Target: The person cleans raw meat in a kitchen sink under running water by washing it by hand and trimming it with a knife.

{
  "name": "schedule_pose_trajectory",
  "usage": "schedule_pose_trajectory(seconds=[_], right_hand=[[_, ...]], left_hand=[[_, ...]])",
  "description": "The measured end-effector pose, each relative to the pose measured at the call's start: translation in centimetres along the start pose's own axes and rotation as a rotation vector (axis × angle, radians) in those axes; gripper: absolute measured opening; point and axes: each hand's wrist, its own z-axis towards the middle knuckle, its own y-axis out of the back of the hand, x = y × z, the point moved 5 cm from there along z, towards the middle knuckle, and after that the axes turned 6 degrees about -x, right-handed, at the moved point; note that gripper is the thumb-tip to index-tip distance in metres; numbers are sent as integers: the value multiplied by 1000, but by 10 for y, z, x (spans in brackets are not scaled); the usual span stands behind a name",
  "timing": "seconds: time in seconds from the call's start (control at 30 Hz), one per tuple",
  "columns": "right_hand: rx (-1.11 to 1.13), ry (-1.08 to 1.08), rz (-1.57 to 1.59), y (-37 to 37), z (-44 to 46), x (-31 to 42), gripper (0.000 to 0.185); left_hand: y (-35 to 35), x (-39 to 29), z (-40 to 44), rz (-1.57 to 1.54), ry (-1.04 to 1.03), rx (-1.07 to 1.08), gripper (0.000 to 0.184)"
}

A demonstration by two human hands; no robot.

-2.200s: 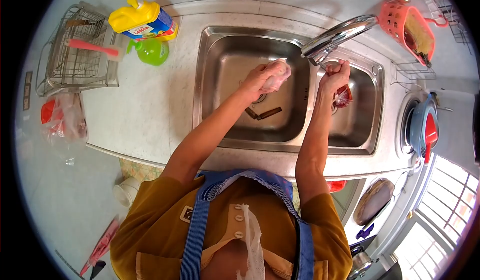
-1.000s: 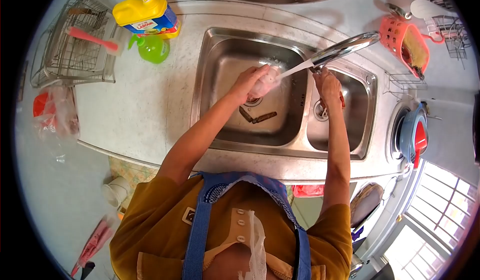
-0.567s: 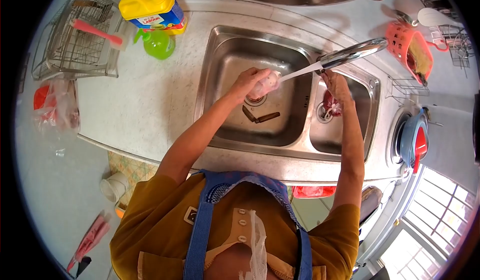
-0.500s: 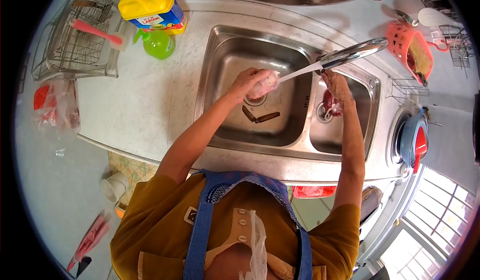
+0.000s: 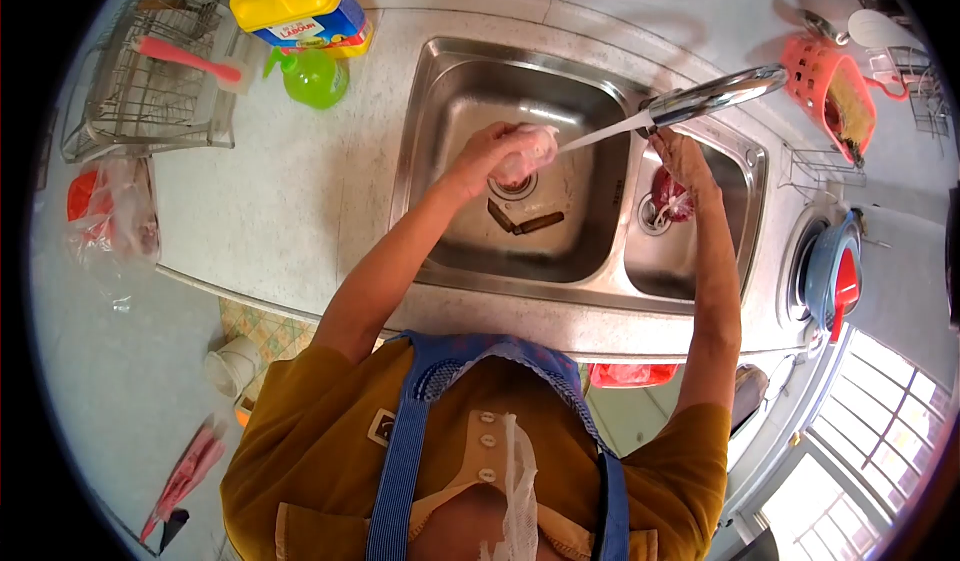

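Note:
My left hand (image 5: 485, 159) is wrapped round a pale pink piece of raw meat (image 5: 527, 156) over the large sink basin (image 5: 480, 251). A stream of water (image 5: 602, 133) runs from the chrome faucet (image 5: 715, 96) onto the meat. My right hand (image 5: 688, 166) reaches over the small basin (image 5: 665, 271), its fingers closed at the faucet handle (image 5: 648, 129), which they partly cover. Below that hand, a dark red bundle with white strands (image 5: 672, 199) lies by the small drain. Two brown strips (image 5: 540, 223) lie on the large basin's floor.
Left on the counter stand a yellow jug (image 5: 285, 6) and a green pump bottle (image 5: 315, 79), beside a wire rack (image 5: 165, 71) with a pink brush (image 5: 185, 59). To the right are a pink basket (image 5: 825, 86) and a blue bowl (image 5: 825, 271) with a red scoop (image 5: 846, 286).
The view has shifted slightly. My left hand has turned the meat a little and raised it slightly. My right hand stays at the faucet, and the water keeps running.

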Motion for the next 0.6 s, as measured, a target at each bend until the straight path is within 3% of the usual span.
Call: schedule_pose_trajectory(seconds=[0.03,0.07,0.1,0.17,0.23,0.27,0.3,0.33,0.37,0.43,0.57,0.6], right_hand=[[-25,10,-45,1,-3,0,22],[116,-131,-319,6,-4,17,23],[6,-102,-612,8,-5,35,20],[-88,-98,-829,5,-8,88,20],[-4,30,-494,-70,-25,111,19],[339,-13,-501,-83,-26,153,16],[462,51,-356,-149,-43,160,15],[448,102,-208,-201,-64,168,18],[550,16,-169,-247,-80,168,22],[325,17,-228,-293,-105,171,25],[279,15,-39,-323,-109,162,29],[295,-105,53,-305,-104,156,26]], left_hand=[[0,-3,-4,-85,-3,-10,41],[1,-5,-7,-150,2,-22,38],[3,-8,-10,-151,10,-27,38],[8,-17,-14,-318,-7,-9,36],[14,-20,-19,-345,-14,40,35],[19,-19,-20,-316,-4,55,39],[22,-18,-21,-286,5,71,44],[23,-18,-24,-285,5,66,44],[25,-18,-27,-288,32,7,43],[29,-19,-35,-289,43,-60,42],[29,-30,-50,-242,-36,-26,47],[29,-29,-45,-233,-62,-48,45]])
